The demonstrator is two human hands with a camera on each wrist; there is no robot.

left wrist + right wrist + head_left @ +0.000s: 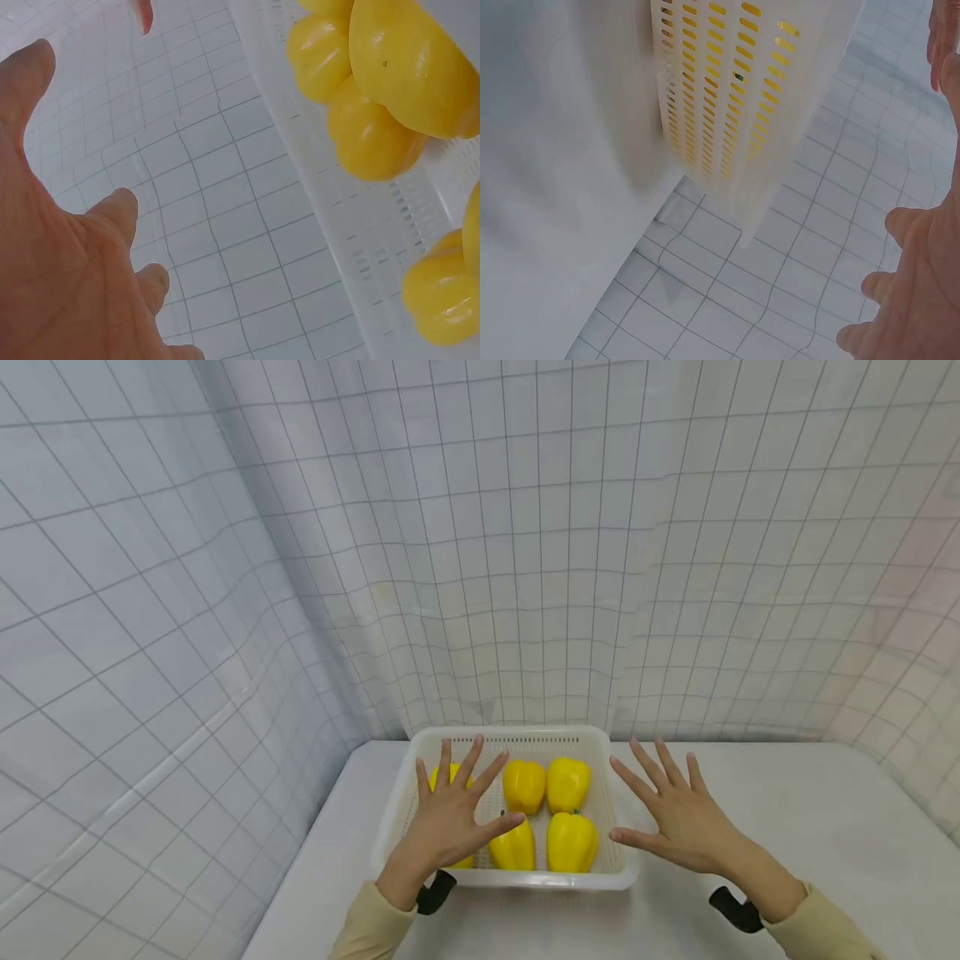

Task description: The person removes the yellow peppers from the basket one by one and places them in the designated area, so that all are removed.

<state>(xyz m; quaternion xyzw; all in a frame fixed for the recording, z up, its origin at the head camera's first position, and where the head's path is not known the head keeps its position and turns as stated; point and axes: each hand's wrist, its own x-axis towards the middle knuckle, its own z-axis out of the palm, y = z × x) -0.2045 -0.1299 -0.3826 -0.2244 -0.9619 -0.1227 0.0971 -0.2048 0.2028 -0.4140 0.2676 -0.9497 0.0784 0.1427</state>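
A white perforated plastic basket (551, 881) stands on the table with several yellow bell peppers (572, 843) in it. My left hand (450, 822) is spread above the basket's left half and holds nothing; it hides part of the peppers beneath. To the right of the basket, my right hand (686, 822) is also spread, with nothing in its fingers. In the left wrist view, more peppers (409, 67) show beside the left hand (75, 255). The right wrist view shows the basket's slotted side wall (720, 90) apart from the right hand (922, 277).
The white table (787, 827) extends to the right of the basket and in front of it. White grid-patterned curtains (510, 568) hang behind the table and along both sides. A black strap (435, 892) is on the left wrist, another black strap (735, 910) on the right.
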